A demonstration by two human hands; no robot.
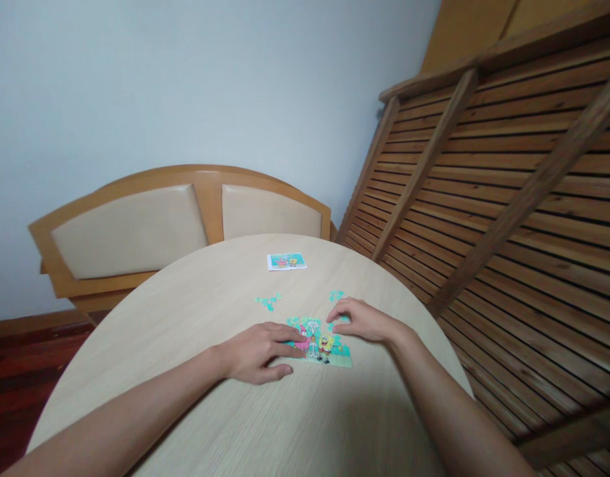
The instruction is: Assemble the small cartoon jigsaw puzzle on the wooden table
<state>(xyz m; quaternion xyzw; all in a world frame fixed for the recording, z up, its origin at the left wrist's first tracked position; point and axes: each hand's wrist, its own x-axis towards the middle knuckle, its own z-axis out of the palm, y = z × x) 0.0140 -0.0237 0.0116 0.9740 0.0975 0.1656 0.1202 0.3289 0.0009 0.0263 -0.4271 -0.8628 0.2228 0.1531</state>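
Note:
A partly joined cartoon jigsaw puzzle (325,348) lies flat on the round wooden table (225,424), with a gap at its upper right. My left hand (262,351) rests over the puzzle's left side, palm down, fingers stretched across the pink figure. At the upper right edge, my right hand (359,319) hovers or touches with thumb and fingers apart; some teal pieces beneath it are partly hidden. Loose pieces (269,301) lie beyond my left hand. Another small group of loose pieces (337,295) sits just past my right hand.
A printed picture card (287,262) with a similar cartoon lies near the table's far edge. Behind the table stands a wooden headboard with cream panels (130,232), against a pale wall. A slatted wooden frame (483,192) leans along the right side.

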